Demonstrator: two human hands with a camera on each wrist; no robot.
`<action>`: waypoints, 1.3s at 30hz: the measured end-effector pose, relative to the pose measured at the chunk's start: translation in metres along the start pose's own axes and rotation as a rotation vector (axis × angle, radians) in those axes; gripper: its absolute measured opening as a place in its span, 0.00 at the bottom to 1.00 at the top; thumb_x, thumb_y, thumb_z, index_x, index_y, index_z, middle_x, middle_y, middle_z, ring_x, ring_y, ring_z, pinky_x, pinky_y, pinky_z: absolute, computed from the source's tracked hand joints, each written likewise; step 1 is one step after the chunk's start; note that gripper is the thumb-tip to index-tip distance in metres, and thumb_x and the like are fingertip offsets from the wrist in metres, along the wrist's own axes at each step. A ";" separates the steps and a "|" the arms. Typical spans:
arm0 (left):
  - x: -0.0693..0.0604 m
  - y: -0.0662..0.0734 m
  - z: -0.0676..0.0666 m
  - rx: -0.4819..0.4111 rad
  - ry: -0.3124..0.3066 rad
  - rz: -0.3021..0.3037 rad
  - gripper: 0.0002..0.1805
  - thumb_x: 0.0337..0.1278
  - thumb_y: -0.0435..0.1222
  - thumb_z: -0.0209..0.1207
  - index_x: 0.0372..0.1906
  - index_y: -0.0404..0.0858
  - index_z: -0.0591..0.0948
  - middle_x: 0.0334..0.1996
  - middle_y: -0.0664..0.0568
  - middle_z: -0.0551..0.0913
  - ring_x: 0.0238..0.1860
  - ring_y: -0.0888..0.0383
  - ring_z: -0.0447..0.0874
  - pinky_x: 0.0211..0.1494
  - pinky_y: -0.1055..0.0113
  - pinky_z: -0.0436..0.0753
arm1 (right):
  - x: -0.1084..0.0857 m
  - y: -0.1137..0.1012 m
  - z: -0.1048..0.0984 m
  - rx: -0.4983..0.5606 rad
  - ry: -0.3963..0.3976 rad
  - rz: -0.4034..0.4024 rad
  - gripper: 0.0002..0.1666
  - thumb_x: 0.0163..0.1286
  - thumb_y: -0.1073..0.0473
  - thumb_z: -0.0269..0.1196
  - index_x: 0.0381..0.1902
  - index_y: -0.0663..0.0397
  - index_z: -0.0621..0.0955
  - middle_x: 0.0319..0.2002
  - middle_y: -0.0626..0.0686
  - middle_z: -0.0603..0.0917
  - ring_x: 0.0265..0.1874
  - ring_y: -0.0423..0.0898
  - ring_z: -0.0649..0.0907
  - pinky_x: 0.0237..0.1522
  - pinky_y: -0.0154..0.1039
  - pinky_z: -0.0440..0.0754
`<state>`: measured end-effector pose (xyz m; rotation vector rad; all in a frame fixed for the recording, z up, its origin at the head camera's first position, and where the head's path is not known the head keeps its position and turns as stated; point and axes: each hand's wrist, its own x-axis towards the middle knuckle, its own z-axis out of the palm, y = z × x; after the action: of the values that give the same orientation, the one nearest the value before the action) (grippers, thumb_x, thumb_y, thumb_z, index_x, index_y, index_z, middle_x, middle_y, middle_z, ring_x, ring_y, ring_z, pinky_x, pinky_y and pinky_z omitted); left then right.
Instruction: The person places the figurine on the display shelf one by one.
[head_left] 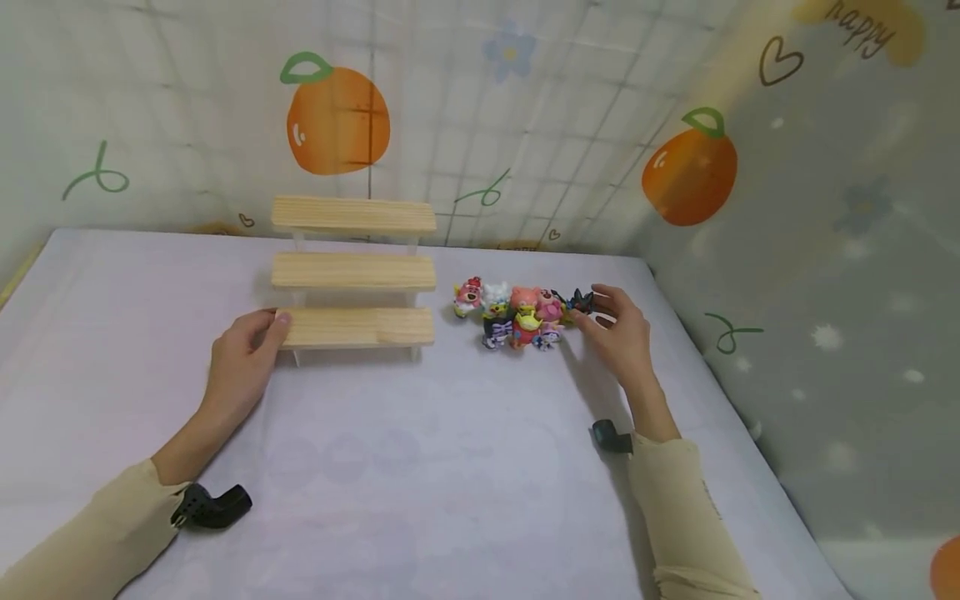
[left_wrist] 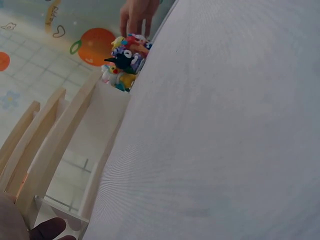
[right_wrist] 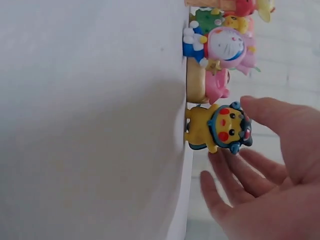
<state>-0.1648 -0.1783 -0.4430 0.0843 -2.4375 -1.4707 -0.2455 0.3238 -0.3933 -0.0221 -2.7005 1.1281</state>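
A three-tier display stand (head_left: 352,328) with pale wooden shelves and clear supports is on the white-covered table. My left hand (head_left: 243,358) grips the left end of its lowest shelf, thumb on top; in the left wrist view only part of this hand (left_wrist: 12,220) shows. To the right of the stand is a tight cluster of small colourful cartoon figurines (head_left: 525,317). At the cluster's right end, my right hand (head_left: 618,329) has thumb and fingers on either side of a yellow figurine in a dark hood (right_wrist: 205,125). This figurine stands upright on the table.
A printed curtain (head_left: 465,108) with oranges hangs behind the table, and a grey one (head_left: 840,333) runs along the right edge. Black wrist cameras (head_left: 213,507) are on both sleeves. White tablecloth (head_left: 450,483) spreads in front of the stand.
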 end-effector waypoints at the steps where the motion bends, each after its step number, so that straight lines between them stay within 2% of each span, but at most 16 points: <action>1: 0.000 0.000 0.000 0.002 0.000 0.000 0.28 0.80 0.51 0.54 0.53 0.27 0.85 0.65 0.32 0.81 0.74 0.35 0.72 0.77 0.37 0.66 | 0.001 0.000 0.001 0.001 0.014 -0.007 0.34 0.73 0.58 0.71 0.72 0.61 0.73 0.65 0.66 0.82 0.67 0.61 0.81 0.70 0.55 0.78; 4: 0.000 -0.001 0.000 0.004 0.011 0.000 0.28 0.80 0.51 0.54 0.53 0.28 0.86 0.64 0.33 0.82 0.72 0.35 0.73 0.76 0.37 0.67 | 0.002 0.001 0.004 0.010 0.033 -0.023 0.31 0.72 0.60 0.71 0.70 0.60 0.76 0.63 0.65 0.84 0.65 0.59 0.82 0.69 0.54 0.79; 8: 0.001 -0.001 0.001 -0.001 0.014 -0.008 0.28 0.79 0.52 0.54 0.52 0.29 0.86 0.62 0.33 0.83 0.71 0.36 0.75 0.75 0.38 0.67 | 0.003 0.004 0.005 0.005 0.019 -0.010 0.30 0.73 0.61 0.69 0.70 0.58 0.76 0.63 0.64 0.84 0.64 0.58 0.82 0.68 0.54 0.80; 15: 0.000 -0.002 0.002 0.009 0.015 -0.014 0.29 0.79 0.52 0.54 0.52 0.28 0.86 0.62 0.32 0.82 0.71 0.35 0.75 0.75 0.38 0.67 | 0.003 0.008 0.004 0.034 0.007 0.001 0.26 0.74 0.62 0.69 0.66 0.62 0.78 0.62 0.64 0.84 0.64 0.58 0.82 0.68 0.54 0.80; 20: 0.001 -0.002 0.002 0.012 0.022 -0.012 0.28 0.79 0.51 0.54 0.52 0.27 0.85 0.62 0.32 0.82 0.71 0.35 0.75 0.76 0.39 0.67 | 0.002 0.006 0.003 0.054 0.062 0.002 0.24 0.74 0.61 0.69 0.65 0.62 0.80 0.60 0.62 0.85 0.62 0.55 0.83 0.67 0.51 0.81; 25: 0.002 -0.001 0.003 0.015 0.020 -0.005 0.29 0.80 0.52 0.53 0.52 0.27 0.85 0.61 0.32 0.82 0.70 0.35 0.75 0.75 0.39 0.68 | 0.001 0.001 0.003 0.085 0.167 -0.004 0.23 0.74 0.59 0.70 0.63 0.60 0.81 0.56 0.60 0.87 0.58 0.52 0.85 0.62 0.39 0.84; 29: 0.003 -0.001 0.004 0.016 0.018 -0.001 0.28 0.80 0.51 0.53 0.53 0.27 0.85 0.62 0.32 0.82 0.70 0.35 0.75 0.75 0.38 0.68 | 0.000 -0.005 0.002 0.096 0.219 -0.027 0.23 0.74 0.56 0.70 0.63 0.58 0.82 0.54 0.58 0.88 0.56 0.49 0.85 0.57 0.31 0.84; 35: 0.003 -0.002 0.004 0.013 0.011 -0.010 0.28 0.80 0.52 0.53 0.53 0.28 0.85 0.63 0.32 0.81 0.71 0.35 0.75 0.75 0.39 0.68 | -0.002 -0.013 0.000 0.089 0.224 -0.012 0.23 0.73 0.54 0.71 0.61 0.59 0.82 0.54 0.57 0.87 0.54 0.47 0.84 0.51 0.22 0.81; 39: 0.002 -0.001 0.004 0.010 0.018 -0.005 0.28 0.80 0.51 0.54 0.52 0.27 0.85 0.62 0.31 0.81 0.70 0.35 0.75 0.75 0.39 0.68 | -0.003 -0.024 -0.004 0.070 0.221 -0.011 0.23 0.72 0.53 0.71 0.60 0.59 0.83 0.54 0.57 0.87 0.53 0.49 0.85 0.48 0.20 0.80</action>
<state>-0.1681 -0.1758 -0.4450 0.1059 -2.4316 -1.4542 -0.2398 0.3095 -0.3742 -0.1141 -2.4640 1.1433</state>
